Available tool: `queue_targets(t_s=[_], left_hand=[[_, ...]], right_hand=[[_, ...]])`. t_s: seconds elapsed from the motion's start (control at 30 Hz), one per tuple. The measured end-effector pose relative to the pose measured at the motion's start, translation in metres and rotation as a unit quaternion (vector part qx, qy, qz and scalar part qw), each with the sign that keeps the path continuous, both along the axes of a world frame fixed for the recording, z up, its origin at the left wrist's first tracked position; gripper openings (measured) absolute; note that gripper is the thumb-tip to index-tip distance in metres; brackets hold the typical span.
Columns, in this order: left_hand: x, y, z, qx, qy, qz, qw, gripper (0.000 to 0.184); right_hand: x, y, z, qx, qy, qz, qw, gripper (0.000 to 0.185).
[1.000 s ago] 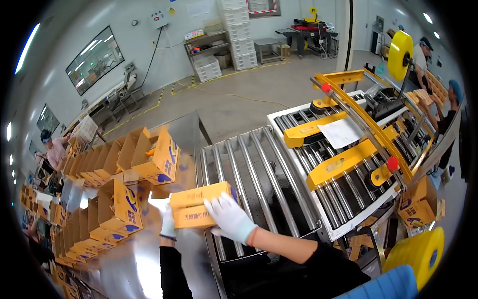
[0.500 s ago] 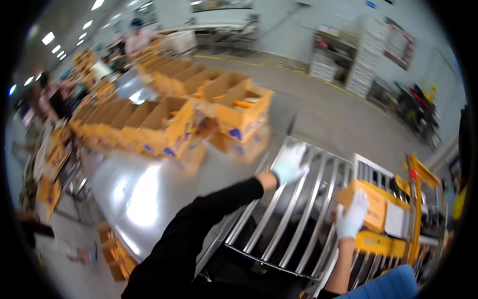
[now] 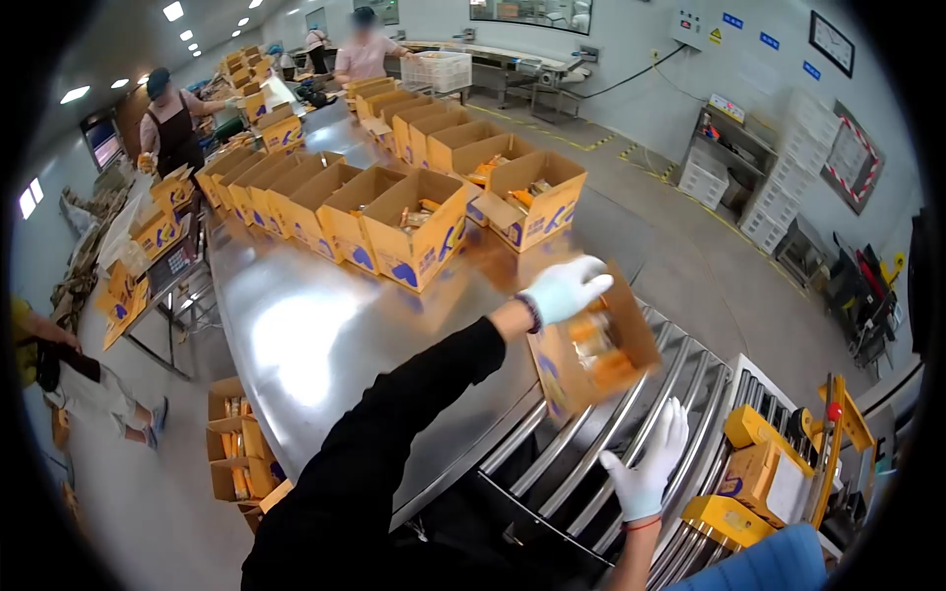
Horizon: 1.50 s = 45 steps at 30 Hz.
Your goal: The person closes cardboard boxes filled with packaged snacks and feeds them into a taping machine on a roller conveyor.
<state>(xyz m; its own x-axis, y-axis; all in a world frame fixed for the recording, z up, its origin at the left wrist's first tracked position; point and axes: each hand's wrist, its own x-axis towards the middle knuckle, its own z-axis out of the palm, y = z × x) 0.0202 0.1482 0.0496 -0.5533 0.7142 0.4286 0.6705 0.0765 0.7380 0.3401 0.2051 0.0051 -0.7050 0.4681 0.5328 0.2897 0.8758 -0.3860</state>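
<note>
My left hand (image 3: 569,289), in a white glove, has its fingers curled over the upper rim of an open cardboard box (image 3: 554,374). Tilted toward me, this box shows orange-and-white packets (image 3: 597,347) inside; it hangs where the steel table meets the roller conveyor (image 3: 564,485). My right hand (image 3: 650,468), also gloved, is over the rollers with fingers spread and thumb apart, holding nothing. To its right, a closed box (image 3: 751,475) sits between the yellow guides of a machine (image 3: 727,519).
Two rows of open boxes (image 3: 409,229) filled with packets stand on the steel table (image 3: 286,325). More boxes (image 3: 235,448) are on the floor at left. Co-workers (image 3: 177,123) stand along the far tables. White crates (image 3: 788,187) are stacked by the wall.
My left hand, earlier free above the rollers, now grips an open box at the table's end. My right hand has left the closed box and moved left over the rollers. The view has turned.
</note>
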Motion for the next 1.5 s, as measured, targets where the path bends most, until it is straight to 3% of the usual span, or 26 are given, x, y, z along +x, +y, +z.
queue_targets(t_s=[0.07, 0.13, 0.2, 0.23, 0.3, 0.33, 0.37, 0.4, 0.47, 0.53, 0.6, 0.67, 0.77, 0.8, 0.83, 0.87, 0.93, 1.03, 1.07, 1.13, 1.17, 1.2, 1.3, 1.37, 1.4, 1.5], left_hand=[[-0.026, -0.034, -0.022, -0.071, 0.123, 0.175, 0.974, 0.064], [-0.047, -0.058, -0.026, -0.182, -0.325, 0.008, 0.928, 0.069], [-0.027, -0.077, -0.023, -0.085, -0.189, -0.102, 0.973, 0.069], [-0.01, -0.079, -0.006, -0.128, -0.089, -0.072, 0.985, 0.065], [0.012, -0.068, 0.005, -0.163, 0.076, -0.012, 0.984, 0.052], [0.014, -0.054, -0.008, -0.157, 0.073, -0.014, 0.985, 0.052], [0.012, -0.036, -0.027, -0.064, -0.158, -0.143, 0.975, 0.05], [0.01, -0.021, -0.036, 0.03, -0.375, -0.266, 0.888, 0.047], [0.037, -0.015, -0.004, -0.22, -0.113, -0.25, 0.936, 0.048], [0.036, 0.007, -0.041, -0.223, -0.199, -0.233, 0.925, 0.044], [0.042, 0.021, -0.057, -0.21, 0.123, -0.191, 0.951, 0.039], [0.052, 0.021, -0.069, -0.096, 0.29, -0.139, 0.942, 0.03], [0.051, -0.014, -0.072, 0.111, 0.218, 0.07, 0.967, 0.043], [0.057, -0.033, -0.07, 0.006, 0.032, 0.1, 0.994, 0.05], [0.048, -0.025, -0.142, 0.067, -0.21, 0.088, 0.971, 0.057], [0.037, -0.032, -0.151, -0.033, -0.345, 0.032, 0.937, 0.058], [0.048, -0.032, -0.11, -0.022, -0.4, -0.115, 0.909, 0.052], [0.082, 0.035, -0.135, 0.054, -0.288, 0.026, 0.956, 0.046], [0.124, 0.044, -0.104, 0.052, -0.251, 0.043, 0.966, 0.048], [0.18, 0.075, -0.117, 0.038, -0.162, -0.064, 0.984, 0.057], [0.202, 0.098, -0.15, 0.072, -0.209, -0.185, 0.958, 0.061], [0.209, 0.086, -0.138, -0.073, -0.343, -0.296, 0.888, 0.058], [0.171, 0.068, -0.151, -0.161, -0.173, -0.387, 0.891, 0.058], [0.105, 0.028, -0.103, -0.195, -0.067, -0.216, 0.954, 0.06], [0.066, 0.006, -0.098, -0.113, 0.0, -0.09, 0.99, 0.06], [-0.072, -0.066, -0.04, 0.014, 0.239, 0.239, 0.941, 0.034]], right_hand=[[-0.017, -0.011, 0.002, 0.042, -0.069, 0.009, 0.997, 0.1], [-0.02, -0.001, -0.015, 0.058, -0.051, 0.06, 0.995, 0.08], [-0.02, 0.009, -0.026, -0.013, -0.081, 0.203, 0.976, 0.054], [-0.024, 0.001, -0.014, -0.047, -0.04, 0.202, 0.977, 0.038], [-0.02, 0.011, -0.017, -0.166, -0.037, 0.211, 0.963, 0.037], [-0.017, 0.023, -0.018, -0.277, -0.029, 0.215, 0.936, 0.037], [-0.011, 0.033, -0.03, -0.398, -0.006, 0.186, 0.899, 0.038], [-0.015, 0.032, -0.025, -0.391, -0.004, 0.183, 0.902, 0.038], [-0.021, 0.025, -0.015, -0.489, 0.054, 0.129, 0.861, 0.036], [-0.027, 0.027, -0.01, -0.448, 0.03, 0.071, 0.891, 0.042], [-0.04, 0.033, -0.004, 0.023, -0.114, 0.004, 0.993, 0.065], [-0.053, 0.02, 0.028, 0.179, -0.128, -0.064, 0.973, 0.084], [-0.05, 0.008, 0.007, 0.124, -0.118, -0.084, 0.982, 0.089], [-0.038, -0.004, 0.001, 0.108, -0.104, -0.057, 0.987, 0.092], [-0.028, -0.016, -0.007, 0.074, -0.126, -0.027, 0.989, 0.093], [-0.018, -0.023, -0.015, 0.038, -0.148, 0.005, 0.988, 0.095], [-0.004, -0.008, -0.025, 0.119, -0.166, 0.015, 0.979, 0.101], [-0.004, 0.025, -0.013, 0.105, -0.226, -0.083, 0.965, 0.114], [-0.004, 0.037, -0.011, 0.074, -0.244, -0.121, 0.959, 0.115], [-0.006, 0.063, -0.013, 0.075, -0.24, -0.15, 0.956, 0.116], [-0.002, 0.084, -0.032, 0.159, -0.271, -0.18, 0.932, 0.108], [0.003, 0.103, -0.041, 0.169, -0.289, -0.227, 0.915, 0.095], [0.038, 0.119, -0.032, 0.114, -0.226, -0.205, 0.945, 0.055], [0.057, 0.131, -0.04, 0.125, -0.228, -0.228, 0.938, 0.048], [0.063, 0.134, -0.044, 0.134, -0.231, -0.249, 0.931, 0.041], [0.082, 0.145, -0.047, 0.124, -0.213, -0.264, 0.932, 0.032]])
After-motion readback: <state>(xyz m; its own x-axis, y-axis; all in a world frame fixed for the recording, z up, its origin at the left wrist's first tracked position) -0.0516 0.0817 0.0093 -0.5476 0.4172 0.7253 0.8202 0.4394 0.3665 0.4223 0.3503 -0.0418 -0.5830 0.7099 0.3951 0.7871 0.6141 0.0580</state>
